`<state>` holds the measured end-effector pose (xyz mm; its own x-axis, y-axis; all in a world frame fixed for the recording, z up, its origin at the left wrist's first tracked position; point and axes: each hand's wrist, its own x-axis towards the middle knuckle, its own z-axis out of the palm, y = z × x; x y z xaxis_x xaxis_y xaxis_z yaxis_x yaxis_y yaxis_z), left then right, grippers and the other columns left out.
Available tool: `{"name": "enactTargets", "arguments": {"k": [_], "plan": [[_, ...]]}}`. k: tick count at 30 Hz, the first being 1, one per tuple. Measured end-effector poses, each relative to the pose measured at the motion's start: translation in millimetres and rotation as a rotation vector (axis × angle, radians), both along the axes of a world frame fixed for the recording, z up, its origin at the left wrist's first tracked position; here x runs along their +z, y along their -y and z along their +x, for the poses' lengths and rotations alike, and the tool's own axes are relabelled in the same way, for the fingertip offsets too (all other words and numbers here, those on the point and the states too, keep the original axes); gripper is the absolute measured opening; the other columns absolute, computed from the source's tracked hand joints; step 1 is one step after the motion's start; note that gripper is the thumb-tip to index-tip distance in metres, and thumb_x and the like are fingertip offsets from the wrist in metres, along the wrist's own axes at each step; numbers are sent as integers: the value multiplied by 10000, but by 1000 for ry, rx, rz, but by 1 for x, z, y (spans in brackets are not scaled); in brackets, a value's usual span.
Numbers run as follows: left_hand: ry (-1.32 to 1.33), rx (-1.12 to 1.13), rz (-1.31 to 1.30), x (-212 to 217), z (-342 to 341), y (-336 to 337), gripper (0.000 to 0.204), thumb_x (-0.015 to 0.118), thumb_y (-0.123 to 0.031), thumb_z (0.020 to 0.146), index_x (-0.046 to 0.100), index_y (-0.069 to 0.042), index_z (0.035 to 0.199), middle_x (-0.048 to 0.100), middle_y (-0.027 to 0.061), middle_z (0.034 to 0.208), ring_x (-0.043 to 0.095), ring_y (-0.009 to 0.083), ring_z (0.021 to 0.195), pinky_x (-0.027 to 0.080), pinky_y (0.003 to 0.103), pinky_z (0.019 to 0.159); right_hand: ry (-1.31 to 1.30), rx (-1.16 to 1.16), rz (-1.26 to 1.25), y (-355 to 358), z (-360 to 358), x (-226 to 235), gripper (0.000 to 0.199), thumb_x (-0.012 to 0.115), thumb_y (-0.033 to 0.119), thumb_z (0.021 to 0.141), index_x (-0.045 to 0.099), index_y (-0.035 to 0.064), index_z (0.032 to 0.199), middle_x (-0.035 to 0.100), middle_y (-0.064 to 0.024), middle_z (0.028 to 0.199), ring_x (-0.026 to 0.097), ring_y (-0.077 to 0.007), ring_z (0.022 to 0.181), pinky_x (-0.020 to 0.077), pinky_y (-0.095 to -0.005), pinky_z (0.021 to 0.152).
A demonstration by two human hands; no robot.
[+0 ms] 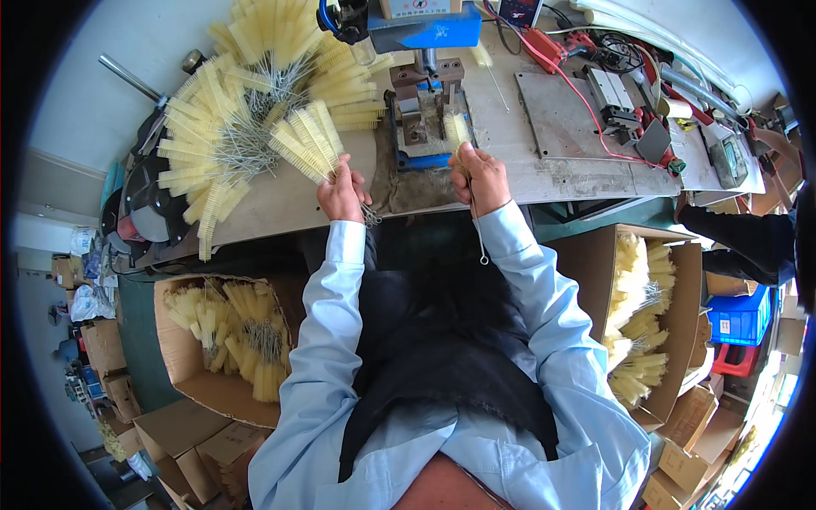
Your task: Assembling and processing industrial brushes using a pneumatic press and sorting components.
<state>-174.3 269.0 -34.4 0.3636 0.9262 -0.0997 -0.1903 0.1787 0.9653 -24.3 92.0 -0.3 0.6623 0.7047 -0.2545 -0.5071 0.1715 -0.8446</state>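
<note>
My left hand is closed around the wire handles of a bunch of pale yellow bottle brushes, bristles fanned up and away, looped ends poking out below. In my right hand is a single bottle brush, gripped near the base of its bristles. Its wire stem hangs down to a small loop. The bristle tip is at the right side of a small bench press with a blue head and a metal die; whether it touches the die I cannot tell. A big pile of brushes lies left of the press.
Cardboard boxes of brushes stand on either side of me, a left box and a right box. A metal plate, red cable and tools lie on the bench's right. Another person's dark-clothed leg shows at far right.
</note>
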Motion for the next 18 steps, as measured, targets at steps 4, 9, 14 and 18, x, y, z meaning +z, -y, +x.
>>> {"name": "enactTargets", "arguments": {"k": [4,9,14,18], "plan": [[-28,5,-4,0,1,0,302,527,-253,1014,628,-10,1163,535,17,668,406,74,439,405,255,380,-25,-31,16,5,-7,-1,421,501,367,1026,583,-26,898,477,-32,564,365,-101,396,290,-248,371],[2,-26,-5,-2,-1,0,289,537,-254,1013,637,-19,1148,532,12,680,405,71,440,415,258,387,143,-37,-29,9,-7,-7,427,494,390,1028,601,-10,924,497,-31,583,383,-88,429,297,-235,399],[-4,-32,-9,-2,-1,-1,294,549,-263,1008,638,-19,1146,525,15,685,395,72,448,410,260,400,201,-52,-94,-3,1,-15,439,503,396,1025,611,-15,916,508,-29,585,383,-78,437,298,-227,404],[6,-41,-28,1,-1,0,290,550,-258,1007,636,-17,1144,522,14,691,398,70,456,412,256,403,139,-93,-58,-16,5,-15,439,513,391,1022,613,-16,892,504,-29,567,383,-81,425,294,-228,394]]}}
